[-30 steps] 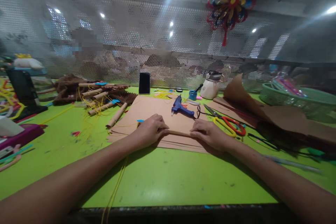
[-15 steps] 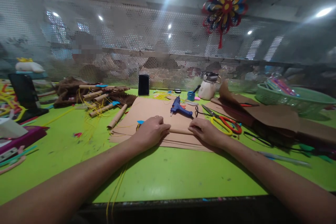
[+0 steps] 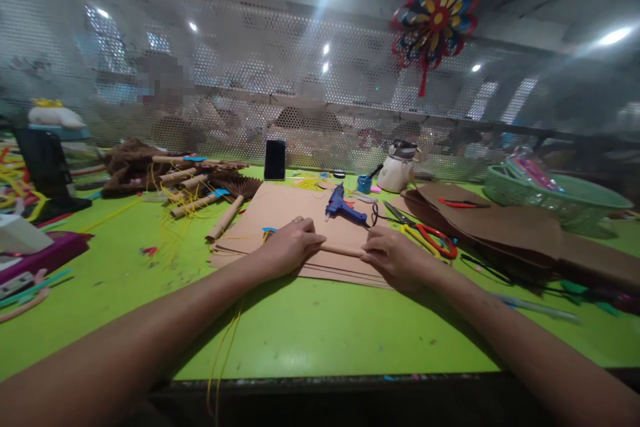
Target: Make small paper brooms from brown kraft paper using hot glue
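A thin brown paper roll (image 3: 343, 251) lies across the near part of a stack of brown paper sheets (image 3: 280, 203). My left hand (image 3: 290, 243) grips its left end with the fingers pressed together. On the other end, my right hand (image 3: 393, 250) pinches the roll between thumb and fingers. A blue tag (image 3: 269, 231) and yellow strings (image 3: 231, 340) show by my left hand and forearm. Just beyond the roll, a blue glue gun (image 3: 345, 205) rests on the sheets. Scissors with red and yellow handles (image 3: 434, 240) lie beside my right hand.
Several paper tubes with yellow string (image 3: 193, 193) are piled at the left. More brown paper (image 3: 500, 220) and a green basket (image 3: 585, 197) stand at the right. A phone (image 3: 275, 159), a blue jar (image 3: 364, 183) and a white jug (image 3: 397, 167) line the back.
My hands stay at the two ends of the paper roll, with the right fingers a little more closed. At the right, the raised brown paper sheet has dropped flatter. The view has shifted slightly.
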`<state>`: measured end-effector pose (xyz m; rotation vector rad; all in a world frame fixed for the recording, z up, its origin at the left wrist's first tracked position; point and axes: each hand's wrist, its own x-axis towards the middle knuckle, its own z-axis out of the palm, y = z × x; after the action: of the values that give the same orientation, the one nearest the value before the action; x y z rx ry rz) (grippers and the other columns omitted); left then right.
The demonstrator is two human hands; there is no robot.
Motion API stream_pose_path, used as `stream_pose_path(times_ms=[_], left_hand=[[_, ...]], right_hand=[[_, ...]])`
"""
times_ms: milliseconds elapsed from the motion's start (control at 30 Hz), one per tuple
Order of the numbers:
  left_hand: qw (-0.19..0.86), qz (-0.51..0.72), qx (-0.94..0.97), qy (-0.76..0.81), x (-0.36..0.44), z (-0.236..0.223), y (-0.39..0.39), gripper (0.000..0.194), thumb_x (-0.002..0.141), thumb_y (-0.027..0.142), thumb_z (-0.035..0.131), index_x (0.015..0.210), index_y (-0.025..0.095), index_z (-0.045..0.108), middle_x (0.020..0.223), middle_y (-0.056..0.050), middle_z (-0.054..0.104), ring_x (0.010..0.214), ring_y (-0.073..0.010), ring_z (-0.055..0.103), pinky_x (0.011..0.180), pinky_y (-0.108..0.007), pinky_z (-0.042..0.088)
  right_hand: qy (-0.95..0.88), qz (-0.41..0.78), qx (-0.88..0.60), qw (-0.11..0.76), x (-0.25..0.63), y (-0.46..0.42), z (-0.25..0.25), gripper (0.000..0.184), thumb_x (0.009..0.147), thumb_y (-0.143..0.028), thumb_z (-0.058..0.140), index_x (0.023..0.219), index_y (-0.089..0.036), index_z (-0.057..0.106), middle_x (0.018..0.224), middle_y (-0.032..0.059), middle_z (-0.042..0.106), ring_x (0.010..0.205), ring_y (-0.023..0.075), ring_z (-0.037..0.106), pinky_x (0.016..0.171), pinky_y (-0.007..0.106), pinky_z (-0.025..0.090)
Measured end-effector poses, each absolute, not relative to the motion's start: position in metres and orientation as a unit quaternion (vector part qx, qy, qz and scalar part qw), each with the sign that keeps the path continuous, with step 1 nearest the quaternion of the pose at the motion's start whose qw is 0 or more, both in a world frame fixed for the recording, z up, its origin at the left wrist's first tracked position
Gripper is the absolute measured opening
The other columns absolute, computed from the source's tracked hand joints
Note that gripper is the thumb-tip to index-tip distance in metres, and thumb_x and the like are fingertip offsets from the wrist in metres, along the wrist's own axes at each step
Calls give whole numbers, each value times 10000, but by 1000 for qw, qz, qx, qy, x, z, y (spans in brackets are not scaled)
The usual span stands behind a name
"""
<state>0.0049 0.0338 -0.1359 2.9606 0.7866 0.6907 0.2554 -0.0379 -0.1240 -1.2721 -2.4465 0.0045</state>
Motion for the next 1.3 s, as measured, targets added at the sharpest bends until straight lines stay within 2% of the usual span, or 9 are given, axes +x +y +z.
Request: stream_pose_path(times_ms=[200,400,633,800,1000,1200,1300], left_hand=[[14,215,940,265,5,-136,35,323,910,335,388,879,199,679,832,-62,529,789,-172,479,666,-273,359],[7,198,941,274,5,-134,35,310,907,342,391,931,214,672,849,-59,528,815,-180,480,683,-276,366],[5,194,942,275,6,-133,36,297,905,339,405,938,213,672,829,-56,516,817,-179,481,686,-269,369],[9,214,933,288,4,-131,34,269,895,339,435,952,195,655,798,-45,546,795,-170,497,683,-259,375],[-1,201,929,312,8,-127,33,275,876,335,471,802,187,690,801,-57,562,801,-176,492,680,-261,363],[-51,181,932,311,11,-126,28,342,892,286,423,681,163,663,761,-70,539,765,-176,466,637,-270,329],[-74,184,933,300,11,-127,26,331,900,284,399,719,164,648,738,-59,519,703,-159,453,607,-266,315]], right_hand=[[-868,-23,-465,174,252,-37,-125,275,871,-273,502,667,-147,637,746,56,524,756,161,481,648,268,378],[-850,-10,-494,183,253,-45,-122,199,889,-238,455,885,-156,636,835,65,542,765,156,496,670,271,388],[-826,90,-507,228,262,-32,-124,126,811,-240,587,770,-151,667,746,45,585,697,141,517,628,253,399],[-839,99,-480,236,266,-28,-123,228,848,-276,546,709,-157,682,703,45,547,716,149,503,614,247,381],[-837,84,-484,242,266,-26,-125,298,874,-266,494,654,-154,661,661,33,519,675,142,478,602,253,354],[-819,54,-499,279,267,-21,-137,203,846,-204,508,908,-155,695,764,68,604,707,156,529,639,266,395],[-820,38,-493,289,267,-18,-140,187,839,-181,513,899,-154,688,804,75,624,742,162,543,676,274,409]])
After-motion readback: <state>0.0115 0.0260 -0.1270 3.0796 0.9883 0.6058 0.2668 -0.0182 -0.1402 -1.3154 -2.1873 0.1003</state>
